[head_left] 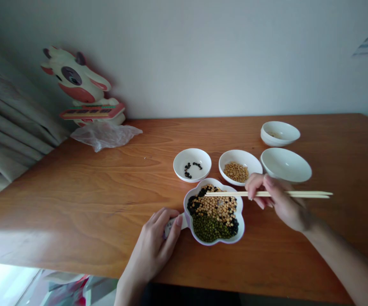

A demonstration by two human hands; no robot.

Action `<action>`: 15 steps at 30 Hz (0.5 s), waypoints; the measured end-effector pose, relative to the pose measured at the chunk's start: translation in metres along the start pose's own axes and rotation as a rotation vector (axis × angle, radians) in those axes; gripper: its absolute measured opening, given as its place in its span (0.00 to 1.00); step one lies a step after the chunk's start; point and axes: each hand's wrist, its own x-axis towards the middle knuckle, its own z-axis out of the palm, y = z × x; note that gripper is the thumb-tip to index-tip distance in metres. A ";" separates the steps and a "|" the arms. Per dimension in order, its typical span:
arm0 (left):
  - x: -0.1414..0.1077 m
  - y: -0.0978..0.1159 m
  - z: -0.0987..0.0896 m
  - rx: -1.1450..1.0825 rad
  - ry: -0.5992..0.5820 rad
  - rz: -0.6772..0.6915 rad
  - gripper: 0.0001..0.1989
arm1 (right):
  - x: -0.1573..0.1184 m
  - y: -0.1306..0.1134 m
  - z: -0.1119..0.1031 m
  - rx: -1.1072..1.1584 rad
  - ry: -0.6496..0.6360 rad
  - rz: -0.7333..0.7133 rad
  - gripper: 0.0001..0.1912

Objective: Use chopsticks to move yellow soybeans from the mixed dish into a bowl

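My left hand [160, 238] is closed around the short handle of a flower-shaped white dish [241, 212] with a pale purple rim. Inside the dish lie green beans [211, 228], yellow soybeans [220, 207] and black beans [193, 208]. In my right hand [276, 197] is a pair of chopsticks [311, 194], held nearly level, their tips over the upper part of the dish. I cannot tell whether the tips pinch a bean. Behind the dish, one white bowl [179, 163] has several black beans in it, and another white bowl [250, 159] holds soybeans.
Two more white bowls stand to the right: a nearer one [287, 165] and a farther one [279, 134] with a little something inside. A cow-shaped toy keyboard [91, 112] and a crumpled plastic bag [107, 135] are at the back left, by a curtain [8, 127]. Everything rests on a wooden table [91, 204].
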 end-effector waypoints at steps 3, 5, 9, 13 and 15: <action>0.000 0.000 -0.001 -0.001 -0.005 -0.001 0.08 | -0.002 -0.008 -0.016 -0.035 -0.037 0.010 0.37; 0.000 -0.001 -0.001 -0.001 -0.005 -0.005 0.08 | -0.004 -0.010 -0.027 -0.060 -0.060 0.010 0.40; -0.001 -0.002 0.000 0.009 -0.006 -0.005 0.08 | -0.007 -0.009 -0.041 -0.121 -0.157 0.004 0.39; -0.001 -0.002 -0.001 0.019 -0.010 -0.010 0.08 | -0.010 -0.007 -0.045 -0.138 -0.262 -0.007 0.39; -0.001 -0.002 -0.001 0.013 -0.025 -0.020 0.08 | -0.011 -0.008 -0.045 -0.127 -0.292 -0.019 0.39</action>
